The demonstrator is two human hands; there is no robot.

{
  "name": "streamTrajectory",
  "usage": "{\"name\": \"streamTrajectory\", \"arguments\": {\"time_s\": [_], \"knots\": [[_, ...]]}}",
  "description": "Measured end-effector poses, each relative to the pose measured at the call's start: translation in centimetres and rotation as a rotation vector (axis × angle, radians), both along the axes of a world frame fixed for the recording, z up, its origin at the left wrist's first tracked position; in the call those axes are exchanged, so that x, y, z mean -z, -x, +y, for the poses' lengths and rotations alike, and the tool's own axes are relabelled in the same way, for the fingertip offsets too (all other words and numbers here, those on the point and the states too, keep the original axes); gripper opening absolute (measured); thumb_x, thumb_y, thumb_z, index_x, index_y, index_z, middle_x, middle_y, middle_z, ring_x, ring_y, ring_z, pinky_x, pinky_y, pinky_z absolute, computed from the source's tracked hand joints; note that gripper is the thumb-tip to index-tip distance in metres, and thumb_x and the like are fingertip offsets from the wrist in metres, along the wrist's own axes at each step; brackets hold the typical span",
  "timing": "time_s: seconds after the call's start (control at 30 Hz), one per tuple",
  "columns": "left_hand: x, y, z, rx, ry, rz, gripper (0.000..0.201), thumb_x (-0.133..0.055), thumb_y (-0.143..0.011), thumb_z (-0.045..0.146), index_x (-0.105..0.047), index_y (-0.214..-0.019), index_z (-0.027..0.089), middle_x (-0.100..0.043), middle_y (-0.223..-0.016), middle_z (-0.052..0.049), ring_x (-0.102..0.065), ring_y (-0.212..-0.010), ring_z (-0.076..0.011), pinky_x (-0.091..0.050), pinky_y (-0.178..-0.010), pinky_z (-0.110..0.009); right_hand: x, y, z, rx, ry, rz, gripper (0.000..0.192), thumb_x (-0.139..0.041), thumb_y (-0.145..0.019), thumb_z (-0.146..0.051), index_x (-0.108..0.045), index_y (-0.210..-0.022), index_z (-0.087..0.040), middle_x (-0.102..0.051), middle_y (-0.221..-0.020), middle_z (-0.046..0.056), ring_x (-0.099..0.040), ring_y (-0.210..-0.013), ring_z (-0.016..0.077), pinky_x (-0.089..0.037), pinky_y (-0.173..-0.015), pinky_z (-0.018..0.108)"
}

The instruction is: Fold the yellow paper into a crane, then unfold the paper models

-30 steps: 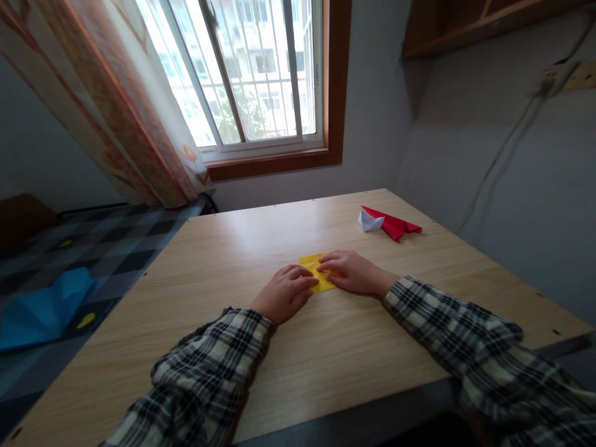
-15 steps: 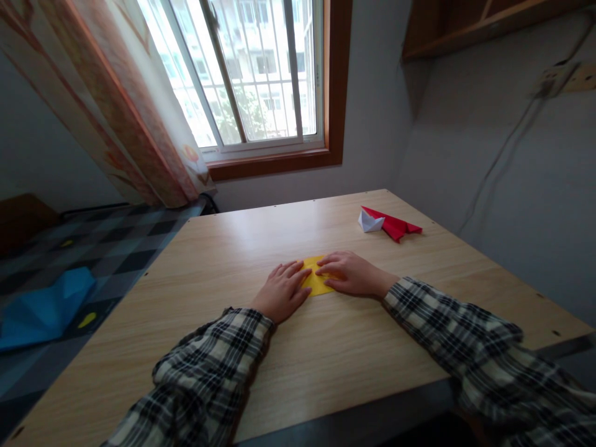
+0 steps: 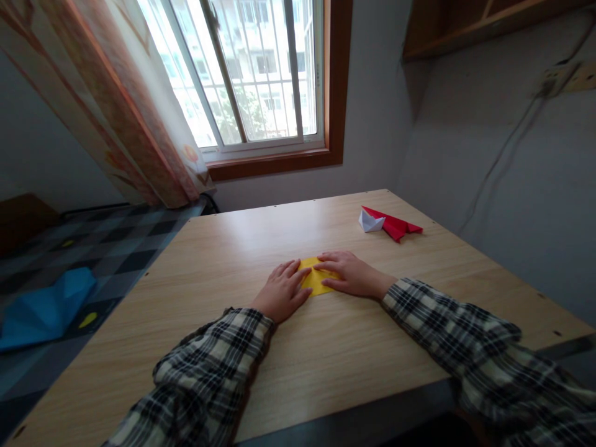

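A small folded yellow paper (image 3: 315,280) lies flat on the wooden table (image 3: 233,261), partly covered by both hands. My left hand (image 3: 280,290) rests flat with its fingers spread, the fingertips pressing the paper's left edge. My right hand (image 3: 349,273) lies palm down over the paper's right part, fingers pressing on it. Both arms are in plaid sleeves.
A red folded paper plane (image 3: 395,225) and a small white folded paper (image 3: 369,220) sit at the table's far right. A wall runs along the right side, a window and curtain (image 3: 116,105) behind. A blue object (image 3: 44,307) lies on the checkered surface to the left.
My left hand opened from loosely curled to flat, fingers spread on the paper. The yellow paper's raised flap has been pressed flat. My right hand shifted slightly over it.
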State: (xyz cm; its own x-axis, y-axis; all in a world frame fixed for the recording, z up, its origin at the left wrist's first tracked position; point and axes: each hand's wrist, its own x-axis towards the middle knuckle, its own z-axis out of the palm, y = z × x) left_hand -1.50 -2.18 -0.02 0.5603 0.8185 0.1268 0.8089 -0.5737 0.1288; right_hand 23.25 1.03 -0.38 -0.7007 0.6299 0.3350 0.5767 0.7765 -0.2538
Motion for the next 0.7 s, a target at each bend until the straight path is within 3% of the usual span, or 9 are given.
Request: {"name": "streamTrajectory", "arguments": {"time_s": [0.27,0.47,0.7], "knots": [[0.6,0.2,0.3,0.002,-0.027,-0.012,0.055,-0.047,-0.099,0.050,-0.052,-0.144,0.019,-0.046,-0.155,-0.015,-0.040,-0.144,-0.0316,-0.031,-0.120,-0.051,-0.1,0.8,-0.6,0.065,0.053,-0.122,0.051,-0.049,-0.100,-0.047,-0.054,-0.146,-0.025,-0.048,-0.154,0.013,-0.041,-0.144,0.0317,-0.029,-0.117,0.057],[1.2,0.5,0.6,0.003,-0.054,-0.029,0.060,-0.047,-0.098,0.054,-0.051,-0.144,0.016,-0.047,-0.155,-0.016,-0.041,-0.144,-0.0305,-0.032,-0.120,-0.049,-0.3,1.1,-0.8,0.099,0.094,-0.160,0.055,-0.045,-0.101,-0.051,-0.050,-0.149,-0.023,-0.044,-0.157,0.012,-0.038,-0.146,0.0318,-0.027,-0.118,0.058],[0.7,0.1,0.4,-0.027,-0.023,0.003,0.064,-0.046,-0.098,0.053,-0.050,-0.144,0.010,-0.045,-0.155,-0.018,-0.040,-0.145,-0.0308,-0.031,-0.121,-0.049,-0.6,0.8,-0.7,0.145,0.104,-0.194,0.056,-0.043,-0.101,-0.051,-0.050,-0.149,-0.022,-0.044,-0.157,0.013,-0.040,-0.145,0.0312,-0.027,-0.118,0.056]]}}
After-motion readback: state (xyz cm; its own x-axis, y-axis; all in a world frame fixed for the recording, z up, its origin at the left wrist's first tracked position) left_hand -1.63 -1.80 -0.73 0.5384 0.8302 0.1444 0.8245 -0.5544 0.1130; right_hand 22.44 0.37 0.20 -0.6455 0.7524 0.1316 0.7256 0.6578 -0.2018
